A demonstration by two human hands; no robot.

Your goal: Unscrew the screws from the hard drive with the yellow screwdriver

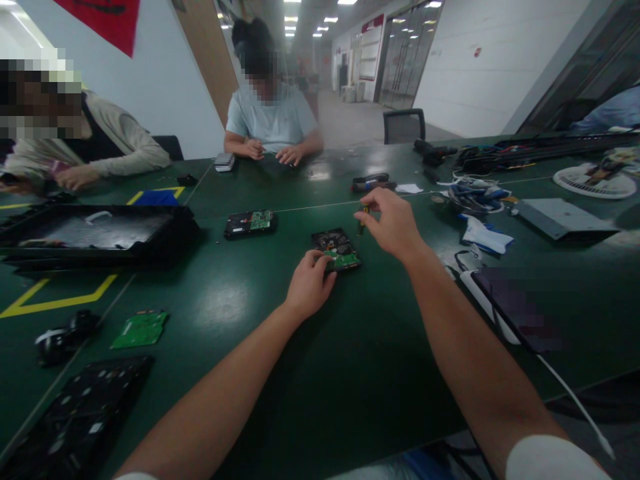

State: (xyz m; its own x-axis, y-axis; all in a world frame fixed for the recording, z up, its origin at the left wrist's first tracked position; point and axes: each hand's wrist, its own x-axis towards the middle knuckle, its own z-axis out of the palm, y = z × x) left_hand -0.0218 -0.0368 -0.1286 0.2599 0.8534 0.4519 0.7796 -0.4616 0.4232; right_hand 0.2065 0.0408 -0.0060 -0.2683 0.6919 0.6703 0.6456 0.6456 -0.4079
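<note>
The left hand (310,283) is closed on the near-left edge of the hard drive (333,241), which lies partly beneath it on the green table (360,347); the right hand (393,223) pinches a small tool (361,227) just right of the drive.

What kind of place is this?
It looks like a workroom for electronics, maybe in an office. You can see a hard drive under the left hand, a loose green circuit board and a bundle of cables.
</note>
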